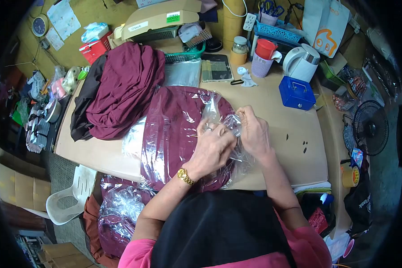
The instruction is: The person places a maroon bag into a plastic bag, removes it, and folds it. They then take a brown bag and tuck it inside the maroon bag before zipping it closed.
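A clear plastic bag with folded maroon cloth (172,129) inside lies on the tan table (295,165). Both hands are at the bag's right end, where the plastic is bunched up. My left hand (214,145), with a gold watch at the wrist, has its fingers curled on the gathered plastic. Close beside it, my right hand (253,134) pinches the crumpled edge of the bag. A loose pile of maroon cloth (125,85) rests to the left, with black cloth (82,111) at its side.
Along the back stand a blue metal box (297,93), a white kettle (300,63), a lilac cup (261,66) and a green basket (185,56). A fan (370,127) is at the right. A white chair (73,196) and more bagged cloth (116,214) are below the table's near edge.
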The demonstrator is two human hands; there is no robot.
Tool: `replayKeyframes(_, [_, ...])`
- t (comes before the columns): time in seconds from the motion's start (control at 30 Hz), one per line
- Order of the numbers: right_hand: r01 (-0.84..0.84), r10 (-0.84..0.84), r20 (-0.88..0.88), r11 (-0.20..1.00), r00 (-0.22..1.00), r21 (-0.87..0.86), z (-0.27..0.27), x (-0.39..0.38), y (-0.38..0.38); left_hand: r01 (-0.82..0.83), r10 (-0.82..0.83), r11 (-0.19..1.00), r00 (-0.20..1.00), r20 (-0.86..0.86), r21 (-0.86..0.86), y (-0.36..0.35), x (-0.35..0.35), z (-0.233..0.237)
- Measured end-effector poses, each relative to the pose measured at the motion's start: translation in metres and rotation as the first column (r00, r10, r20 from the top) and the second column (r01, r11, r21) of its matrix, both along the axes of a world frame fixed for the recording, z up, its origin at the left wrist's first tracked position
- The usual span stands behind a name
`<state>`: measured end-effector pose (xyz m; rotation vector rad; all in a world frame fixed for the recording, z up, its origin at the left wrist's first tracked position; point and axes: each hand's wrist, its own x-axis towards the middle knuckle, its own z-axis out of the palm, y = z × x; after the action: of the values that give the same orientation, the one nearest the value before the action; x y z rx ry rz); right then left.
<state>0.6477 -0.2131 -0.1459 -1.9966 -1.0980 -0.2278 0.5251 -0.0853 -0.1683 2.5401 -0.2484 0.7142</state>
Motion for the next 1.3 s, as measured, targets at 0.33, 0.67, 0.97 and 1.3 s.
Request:
replayKeyframes(0.33, [-0.459, 0.37, -0.572, 0.888, 0.732, -0.013, -0.017, 0.009, 0.002, -0.359, 0.335, 0.933, 0.885, 0.322, 0.015, -0.005, 0.013, -0.019])
replayKeyframes(0.67, [-0.22, 0.456, -0.627, 0.881, 0.632, 0.419, -0.033, 0.028, -0.009, -0.309, 0.314, 0.949, 0.905, 0.288, -0.064, -0.016, -0.005, -0.007])
replayKeyframes(0.97, [-0.386, 0.408, -0.461, 0.911, 0.788, 0.146, 0.012, -0.02, -0.023, -0.122, -0.048, 0.626, 0.98, -0.194, -0.77, 0.0, -0.02, -0.004])
replayKeyframes(1.3, [-0.138, 0.466, -0.6, 0.849, 0.65, 0.51, -0.031, -0.039, -0.005, -0.04, 0.09, 0.654, 0.996, 0.026, -0.756, -0.027, -0.007, -0.012])
